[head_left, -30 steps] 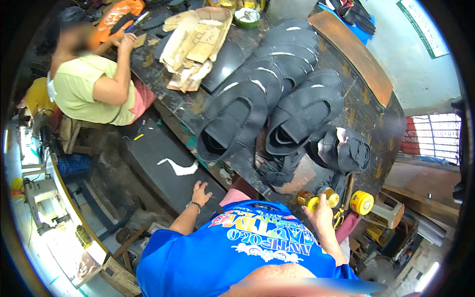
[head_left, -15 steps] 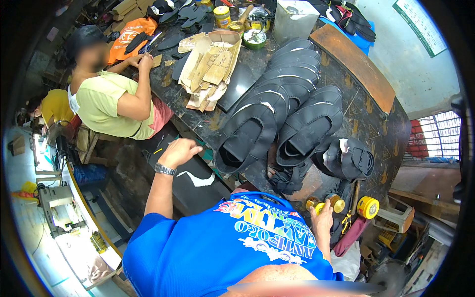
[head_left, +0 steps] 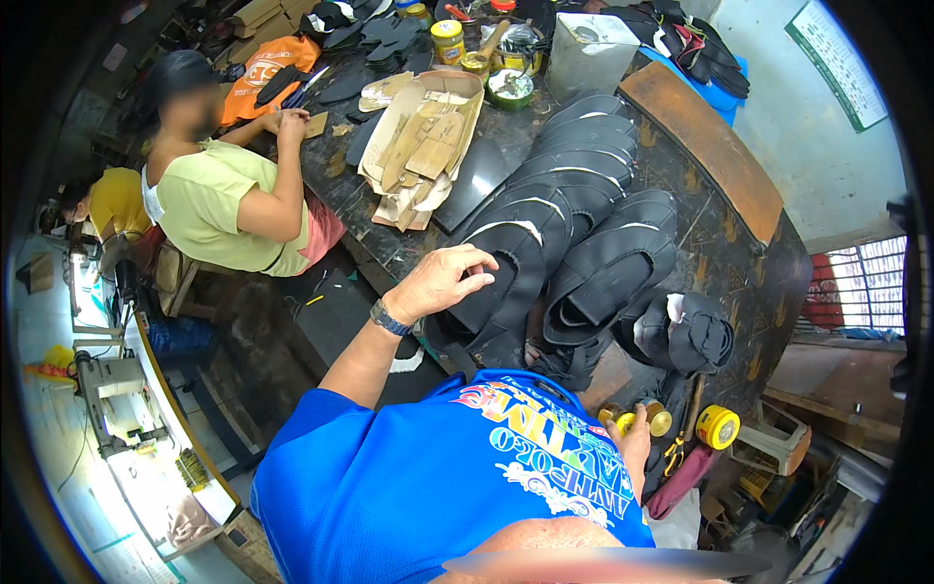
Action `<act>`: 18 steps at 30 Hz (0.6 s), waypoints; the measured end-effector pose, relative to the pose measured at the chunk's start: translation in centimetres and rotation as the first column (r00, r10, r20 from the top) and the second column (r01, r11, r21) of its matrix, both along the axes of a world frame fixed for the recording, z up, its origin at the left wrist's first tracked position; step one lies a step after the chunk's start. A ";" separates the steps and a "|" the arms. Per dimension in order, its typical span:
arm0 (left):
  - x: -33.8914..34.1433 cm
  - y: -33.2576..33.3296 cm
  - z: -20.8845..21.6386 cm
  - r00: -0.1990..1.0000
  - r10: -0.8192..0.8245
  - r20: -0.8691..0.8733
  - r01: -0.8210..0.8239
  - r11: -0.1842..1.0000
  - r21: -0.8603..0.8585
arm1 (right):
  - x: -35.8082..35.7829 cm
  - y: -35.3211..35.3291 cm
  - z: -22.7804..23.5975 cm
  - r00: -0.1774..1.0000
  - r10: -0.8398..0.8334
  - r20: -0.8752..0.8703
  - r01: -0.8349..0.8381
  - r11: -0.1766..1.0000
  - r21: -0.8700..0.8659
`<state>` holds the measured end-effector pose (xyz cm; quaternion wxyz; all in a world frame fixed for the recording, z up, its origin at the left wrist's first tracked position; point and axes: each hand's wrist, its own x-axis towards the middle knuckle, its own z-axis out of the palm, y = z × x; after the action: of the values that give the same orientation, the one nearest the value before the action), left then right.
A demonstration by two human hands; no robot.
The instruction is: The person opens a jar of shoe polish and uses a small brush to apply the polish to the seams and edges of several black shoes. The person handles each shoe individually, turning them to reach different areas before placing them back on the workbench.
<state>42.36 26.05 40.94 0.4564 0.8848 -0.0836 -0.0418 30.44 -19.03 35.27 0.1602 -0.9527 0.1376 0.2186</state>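
Observation:
My left hand (head_left: 443,282), with a watch on its wrist, is over the nearest black shoe upper (head_left: 501,277). Its fingers are loosely bent, with the thumb apart, and hold nothing. This upper belongs to a long overlapping row of black shoe uppers (head_left: 584,156); a shorter row (head_left: 623,258) lies to its right. At the table's near edge, my right hand (head_left: 634,448) has thumb and fingers around a small jar with yellow on it (head_left: 624,423), partly hidden by the hand. Another small jar (head_left: 658,420) stands beside it.
A co-worker in a pale yellow shirt (head_left: 219,200) sits at left, holding a piece of brown board (head_left: 315,125). On the table are a box of cardboard pieces (head_left: 470,97), a black bundle (head_left: 696,336), a yellow tub (head_left: 718,426), yellow-handled scissors (head_left: 675,453) and a brown board (head_left: 700,136).
My left hand has moved right and forward from beside the table to the nearest shoe upper. My right hand stays at the jar. The view has shifted slightly.

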 end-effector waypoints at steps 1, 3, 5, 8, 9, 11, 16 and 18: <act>0.3 -0.1 -0.1 1.000 -0.004 -0.002 0.004 1.000 -0.004 | 0.1 0.0 0.0 1.000 -0.002 -0.016 0.002 1.000 0.006; 1.0 -0.3 0.0 1.000 -0.008 -0.019 0.008 1.000 -0.001 | 0.3 -0.1 0.1 1.000 0.007 -0.015 -0.007 1.000 0.013; 1.8 -0.7 0.3 1.000 -0.008 -0.021 0.007 0.998 -0.056 | 0.5 -0.1 0.2 0.999 -0.007 -0.032 0.007 1.000 0.007; 3.2 -1.6 1.1 1.000 -0.027 -0.010 0.026 0.995 -0.094 | 1.3 -0.3 0.4 0.998 -0.006 -0.067 0.007 1.000 0.004; 3.7 -2.1 1.4 0.999 -0.036 -0.001 0.036 0.994 -0.106 | 1.5 -0.4 0.5 0.997 -0.004 -0.080 0.003 1.000 -0.004; 4.7 -3.0 1.9 0.996 -0.089 0.033 0.092 0.989 -0.114 | 2.0 -0.4 0.6 0.994 -0.008 -0.112 0.007 1.000 -0.002; 7.2 -5.3 2.6 0.968 -0.206 0.141 0.223 0.968 -0.117 | 2.8 -0.3 0.3 0.994 -0.041 -0.100 0.042 0.999 0.007; 7.9 -6.0 2.7 0.957 -0.239 0.165 0.251 0.967 -0.052 | 3.1 -0.3 0.2 0.995 -0.045 -0.085 0.046 0.999 0.013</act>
<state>50.24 20.00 43.67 0.4713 0.8511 -0.2298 -0.0250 33.50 -19.36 35.46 0.1664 -0.9380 0.1641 0.2560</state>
